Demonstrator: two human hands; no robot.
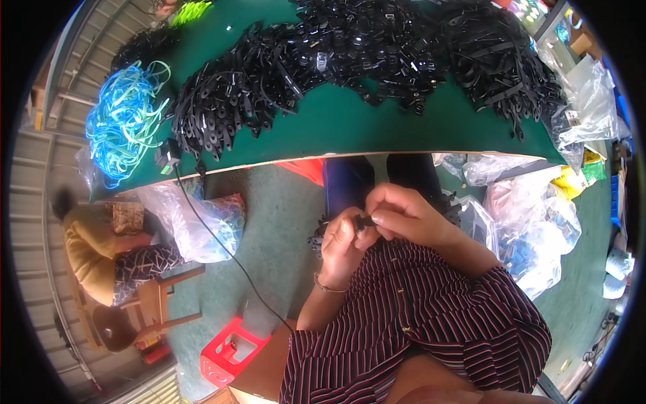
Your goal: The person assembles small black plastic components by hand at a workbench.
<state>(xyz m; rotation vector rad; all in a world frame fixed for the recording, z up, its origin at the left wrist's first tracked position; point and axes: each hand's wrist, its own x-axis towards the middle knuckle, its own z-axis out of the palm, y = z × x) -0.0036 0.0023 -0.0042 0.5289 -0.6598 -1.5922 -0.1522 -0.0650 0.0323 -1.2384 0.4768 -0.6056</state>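
Observation:
Over my lap, in front of the green table's near edge, my two hands are close together at a small black piece point(364, 221). It looks like a strap part or buckle, though the fingers cover much of it. My left hand point(342, 246) is closed around its left end with the thumb on top. Pinched at the other end is my right hand point(406, 217), thumb against the fingers. Beyond them, a long heap of black straps with small buckles point(363, 50) lies across the green tabletop point(336, 124).
Light-blue straps point(124, 124) are piled at the table's left end. A black cable point(225, 249) runs from there toward me. Clear plastic bags point(531, 229) stand right; another bag point(192, 225) lies left. A red stool point(232, 351) and a seated person point(97, 249) are at left.

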